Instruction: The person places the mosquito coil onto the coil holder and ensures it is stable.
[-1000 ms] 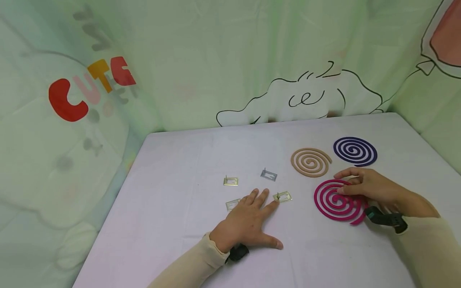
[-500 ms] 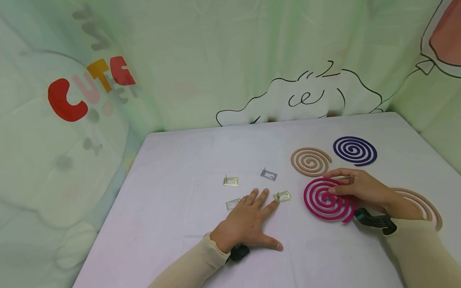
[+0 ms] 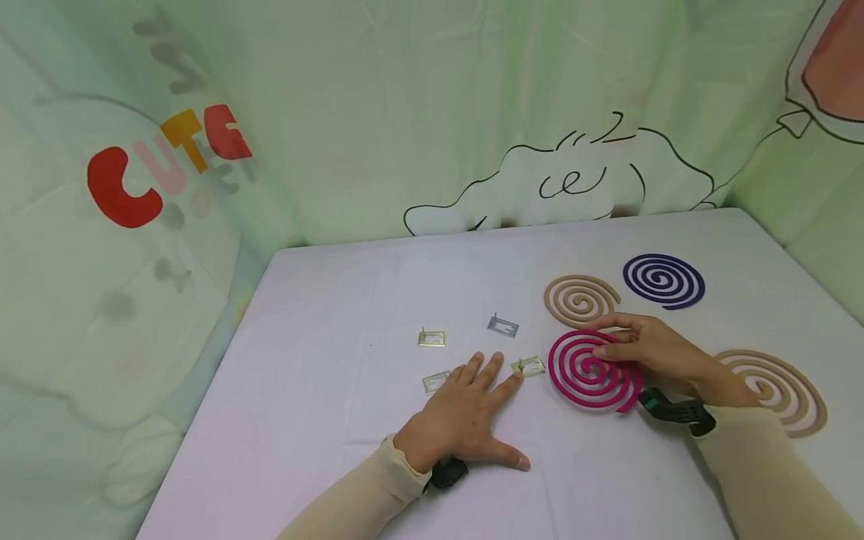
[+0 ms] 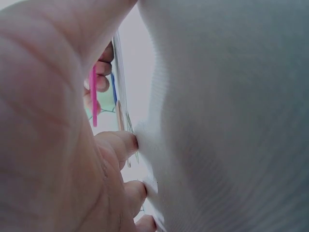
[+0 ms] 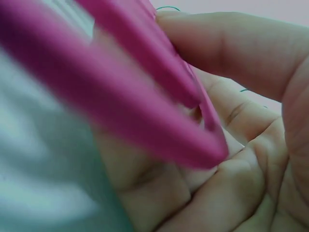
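going left to right from my far-off seat, i first pick out a gold metal frame (image 3: 432, 340) lying left of the middle of the counter (image 3: 324, 360), with a thin prong standing up from it. just below it, toward the near edge, is a pale gold frame (image 3: 434, 383), partly hidden by fingers. those belong to the left hand (image 3: 461, 418), which comes in from the near edge, fingers spread wide and thumb out, holding nothing; my left wrist view has its fingertips down on the counter. beyond it, toward the far edge, lies a grey metal frame (image 3: 502, 327). right by the index fingertip is a third gold frame (image 3: 529, 367); whether the two touch, i cannot tell. next, toward the far edge, a tan coil (image 3: 580, 301) lies flat. nearer me i have the pink coil (image 3: 590, 365), raised off the counter and right of its middle. the right hand (image 3: 653, 352) pinches its right side between thumb and fingers. past that, near the counter's far right corner, lies a dark blue coil (image 3: 661, 279). lastly, toward the right edge, a second tan coil (image 3: 764, 388) lies partly behind the right wrist.
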Demonstrator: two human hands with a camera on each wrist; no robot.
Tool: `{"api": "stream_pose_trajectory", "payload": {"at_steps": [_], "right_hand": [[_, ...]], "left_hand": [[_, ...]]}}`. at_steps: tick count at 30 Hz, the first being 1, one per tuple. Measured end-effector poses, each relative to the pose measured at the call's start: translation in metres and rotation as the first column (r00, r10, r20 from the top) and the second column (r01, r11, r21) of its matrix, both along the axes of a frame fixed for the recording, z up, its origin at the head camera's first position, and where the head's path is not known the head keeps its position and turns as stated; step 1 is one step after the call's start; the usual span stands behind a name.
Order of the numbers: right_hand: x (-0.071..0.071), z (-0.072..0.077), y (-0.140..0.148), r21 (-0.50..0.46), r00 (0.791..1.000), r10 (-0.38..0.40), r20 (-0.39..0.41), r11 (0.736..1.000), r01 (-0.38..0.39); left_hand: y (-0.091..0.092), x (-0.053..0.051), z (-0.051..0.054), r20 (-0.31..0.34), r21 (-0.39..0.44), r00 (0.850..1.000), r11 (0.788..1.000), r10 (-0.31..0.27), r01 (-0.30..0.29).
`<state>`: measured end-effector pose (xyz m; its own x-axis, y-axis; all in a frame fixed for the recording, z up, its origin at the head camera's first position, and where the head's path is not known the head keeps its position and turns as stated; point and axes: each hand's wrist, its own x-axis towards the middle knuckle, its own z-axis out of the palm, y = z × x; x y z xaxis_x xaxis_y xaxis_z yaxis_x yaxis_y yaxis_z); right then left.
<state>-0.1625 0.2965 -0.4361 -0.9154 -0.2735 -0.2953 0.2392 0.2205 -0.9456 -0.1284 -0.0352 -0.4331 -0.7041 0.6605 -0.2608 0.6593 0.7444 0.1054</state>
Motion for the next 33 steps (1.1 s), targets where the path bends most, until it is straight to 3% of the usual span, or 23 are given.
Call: {"api": "stream_pose_trajectory", "payload": {"at_steps": [11,33], "right_hand": [[-0.01,-0.002,-0.021,-0.007,0.996,0.021,-0.088,1.0,-0.022],[-0.023,-0.004,-0.052,-0.169,0.998,0.016,-0.06,0.985,-0.026]], "left_hand": [[0.0,0.0,-0.001,0.018,0.009,1.0,1.0,0.017,-0.018],[0.001,0.0,-0.001,-0.01,0.003,1.0,1.0,-0.004,0.004]]}}
